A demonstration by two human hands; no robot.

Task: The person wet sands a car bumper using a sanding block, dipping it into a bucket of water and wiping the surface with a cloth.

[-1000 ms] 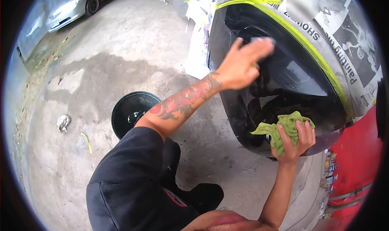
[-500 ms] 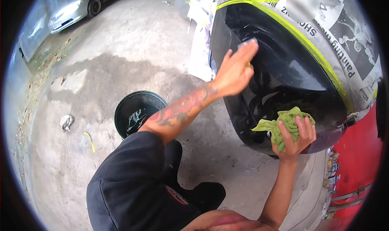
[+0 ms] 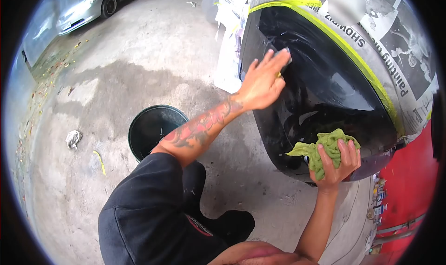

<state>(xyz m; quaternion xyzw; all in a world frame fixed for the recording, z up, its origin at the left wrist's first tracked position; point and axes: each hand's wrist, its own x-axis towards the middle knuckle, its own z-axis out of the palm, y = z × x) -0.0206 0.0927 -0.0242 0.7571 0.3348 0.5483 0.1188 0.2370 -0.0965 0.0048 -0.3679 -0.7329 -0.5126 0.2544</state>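
Note:
The fingers of my left hand (image 3: 262, 83) press a small grey pad (image 3: 288, 57) against the upper left part of a glossy black panel (image 3: 332, 86). Some fingers are spread, and the pad is mostly hidden under the fingertips. Lower down, my right hand (image 3: 341, 165) grips a bunched green cloth (image 3: 327, 149) at the panel's bottom edge. Wet-looking streaks and reflections show on the black surface. Yellow-green tape (image 3: 360, 51) runs along the panel's curved upper right edge.
Newspaper sheets (image 3: 395, 56) cover the area beyond the tape. A dark bucket (image 3: 155, 125) stands on the concrete floor (image 3: 111, 139), near a crumpled wad (image 3: 73, 139) and a yellow strip (image 3: 99, 163). A silver car (image 3: 83, 9) is at upper left, a red surface (image 3: 409, 186) at right.
My left hand has moved left and slightly down across the panel with the grey pad. My right hand and the green cloth have stayed nearly in place.

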